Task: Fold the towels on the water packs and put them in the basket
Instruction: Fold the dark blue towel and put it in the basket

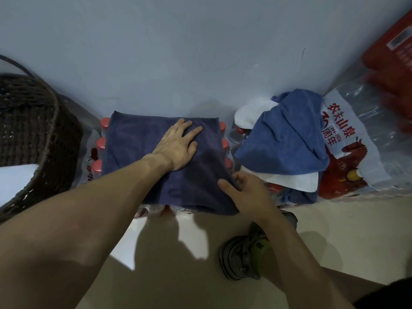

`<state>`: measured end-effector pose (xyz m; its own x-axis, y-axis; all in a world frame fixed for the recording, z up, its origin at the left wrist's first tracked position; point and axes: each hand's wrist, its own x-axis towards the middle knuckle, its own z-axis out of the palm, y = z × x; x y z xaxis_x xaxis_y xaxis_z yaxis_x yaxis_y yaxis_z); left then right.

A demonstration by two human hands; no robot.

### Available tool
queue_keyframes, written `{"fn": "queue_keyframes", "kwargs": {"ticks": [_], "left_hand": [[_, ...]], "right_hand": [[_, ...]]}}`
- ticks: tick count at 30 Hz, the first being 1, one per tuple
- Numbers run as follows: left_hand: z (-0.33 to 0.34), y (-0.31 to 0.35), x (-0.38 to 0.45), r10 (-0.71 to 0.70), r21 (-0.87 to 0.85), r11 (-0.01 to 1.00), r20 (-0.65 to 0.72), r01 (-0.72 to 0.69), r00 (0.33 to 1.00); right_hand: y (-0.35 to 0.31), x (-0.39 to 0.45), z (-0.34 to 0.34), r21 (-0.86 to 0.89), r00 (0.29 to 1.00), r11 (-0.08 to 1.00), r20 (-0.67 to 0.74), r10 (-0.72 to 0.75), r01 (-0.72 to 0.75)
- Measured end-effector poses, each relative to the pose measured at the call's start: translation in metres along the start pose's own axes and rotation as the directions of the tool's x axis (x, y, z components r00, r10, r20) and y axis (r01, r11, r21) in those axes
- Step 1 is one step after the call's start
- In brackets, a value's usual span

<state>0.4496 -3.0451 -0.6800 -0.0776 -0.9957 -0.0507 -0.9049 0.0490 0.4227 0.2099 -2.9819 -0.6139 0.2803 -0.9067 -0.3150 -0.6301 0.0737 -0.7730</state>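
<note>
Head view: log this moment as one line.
left hand flat on dark towel | right hand pinches its edge | basket left

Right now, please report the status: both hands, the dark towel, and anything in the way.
Left hand flat on dark towel, pressing. Right hand pinches its near right edge. Unfolded blue towel and white towel wait at right. Basket at left, path open.

I count three towels: one dark navy towel (142,152) spread flat, one blue towel (287,139) crumpled and one white towel (296,181) under it. I see one woven basket (33,134), two hands, one shoe (243,257), and at least three water packs; their edges blur.
</note>
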Motion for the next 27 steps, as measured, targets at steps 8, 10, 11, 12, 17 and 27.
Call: {"fn": "queue_keyframes", "kwargs": {"ticks": [8, 10, 11, 12, 17, 27], "left_hand": [[-0.005, 0.01, -0.001, -0.017, 0.062, 0.998, -0.005, 0.018, 1.0], [-0.01, 0.02, 0.003, -0.053, 0.145, 0.988, -0.01, 0.054, 0.999], [-0.012, 0.026, 0.006, -0.059, 0.194, 0.979, -0.023, 0.063, 0.998], [-0.014, 0.032, 0.01, -0.038, 0.234, 0.971, -0.049, 0.049, 0.998], [-0.004, 0.046, 0.026, 0.131, 0.112, 0.986, -0.051, -0.124, 0.99], [0.019, 0.042, 0.034, 0.082, 0.23, 0.97, -0.012, -0.077, 0.997]], "right_hand": [[0.014, -0.007, -0.003, 0.128, 0.87, 0.884, 0.288, 0.4, -0.449], [0.015, -0.004, 0.001, 0.155, 0.896, 0.892, 0.211, 0.39, -0.425], [0.017, -0.002, 0.003, 0.12, 0.922, 0.919, 0.145, 0.358, -0.376], [0.017, -0.001, 0.006, 0.057, 0.948, 0.947, 0.075, 0.31, -0.315], [0.024, -0.008, 0.016, 0.011, 0.983, 0.988, -0.094, 0.156, -0.156], [0.054, -0.032, 0.036, 0.274, 0.917, 0.928, -0.238, 0.32, -0.253]]}}
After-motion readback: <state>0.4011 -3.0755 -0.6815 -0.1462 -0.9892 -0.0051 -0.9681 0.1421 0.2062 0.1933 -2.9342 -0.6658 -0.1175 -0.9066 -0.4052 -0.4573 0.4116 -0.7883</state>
